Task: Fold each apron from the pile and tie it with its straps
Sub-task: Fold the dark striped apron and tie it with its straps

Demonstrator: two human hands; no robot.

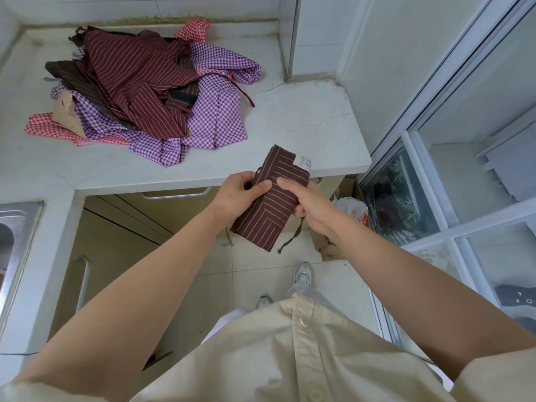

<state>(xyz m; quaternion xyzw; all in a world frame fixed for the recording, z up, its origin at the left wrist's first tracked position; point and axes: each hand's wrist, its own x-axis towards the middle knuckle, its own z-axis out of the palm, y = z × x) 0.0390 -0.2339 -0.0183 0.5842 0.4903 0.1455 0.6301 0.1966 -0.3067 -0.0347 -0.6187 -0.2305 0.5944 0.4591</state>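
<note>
Brown striped apron [268,211] — middle in tight 2-hand pinch: left hand [238,195], right hand [310,206].

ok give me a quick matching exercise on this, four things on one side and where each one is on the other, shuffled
1 folded brown apron
2 apron pile
3 steel sink
4 white label

a set in the counter at the far left
b heaped on the counter
c held between left hand and right hand
d sticking out at a top corner of the folded brown apron

Pairs: 1-c, 2-b, 3-a, 4-d
</note>
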